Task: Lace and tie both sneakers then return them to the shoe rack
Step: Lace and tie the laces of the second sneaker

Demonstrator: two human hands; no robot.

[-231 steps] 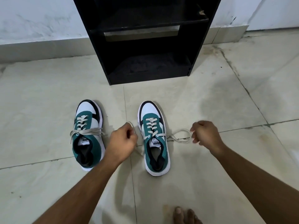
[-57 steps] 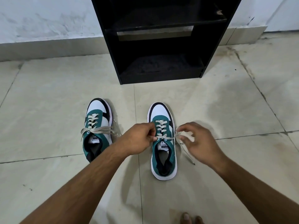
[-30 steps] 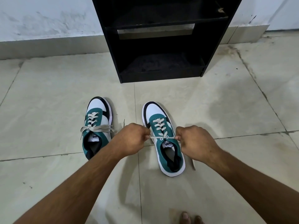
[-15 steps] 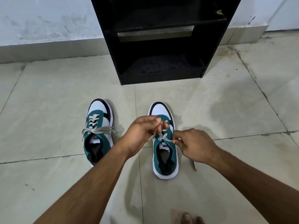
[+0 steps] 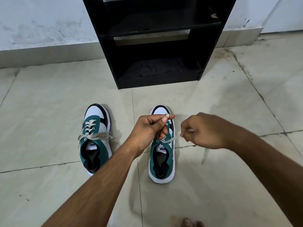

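Observation:
Two green, white and black sneakers stand side by side on the tiled floor, toes toward the rack. The left sneaker (image 5: 95, 140) has its cream lace knotted across the top eyelets, ends lying out to both sides. Over the right sneaker (image 5: 162, 158), my left hand (image 5: 148, 130) pinches one end of the lace (image 5: 171, 139) above the toe. My right hand (image 5: 205, 131) pinches the other end and holds it out to the right. The black shoe rack (image 5: 157, 41) stands just beyond, its lower shelves bare.
A white wall with a tiled skirting (image 5: 45, 54) runs behind the rack. Floor tile joints cross under the sneakers. Bare toes (image 5: 191, 223) show at the bottom edge, close behind the right sneaker.
My left hand has risen over the toe of the right sneaker with its lace end. My right hand has pulled its end out to the right, stretching the lace.

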